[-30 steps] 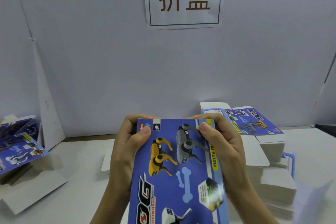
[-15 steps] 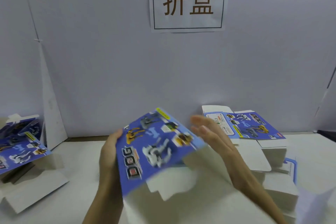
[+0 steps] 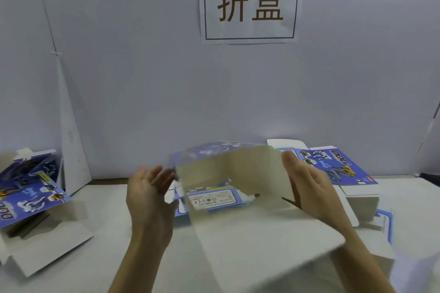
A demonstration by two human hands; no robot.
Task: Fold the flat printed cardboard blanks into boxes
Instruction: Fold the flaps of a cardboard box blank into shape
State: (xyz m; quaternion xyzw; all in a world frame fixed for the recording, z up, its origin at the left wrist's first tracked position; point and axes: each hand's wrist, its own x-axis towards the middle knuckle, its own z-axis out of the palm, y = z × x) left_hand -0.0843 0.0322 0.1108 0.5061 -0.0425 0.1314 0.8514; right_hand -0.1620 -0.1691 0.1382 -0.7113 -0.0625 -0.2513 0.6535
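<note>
Between the two grips: the blank (image 3: pixel 228 173) hangs above the surface (image 3: pixel 100 273), sprung into an open sleeve, with its cream inside facing the wearer and a long flap reaching toward 6 o'clock
Left grip (image 3: pixel 148 197): open, fingers straight and spread at the sleeve's 9 o'clock side; blur hides whether they touch it
Right grip (image 3: pixel 307 188): open, palm flat against the wall at 3 o'clock
Drop risk: neither grip curls round the card, so sideways pressure alone seems to carry it, and easing a palm could let it fall
Skew risk: an uneven push may rack the sleeve flat again or crease a wall off its score
Flat stack (image 3: pixel 338 169): lies at 3 o'clock, near the right grip, where a swinging flap might shift it
Change: a second ago both grips pinched the top edge of the flat blank, printed face up; half a second ago it was tilted and opening; now the print faces away
</note>
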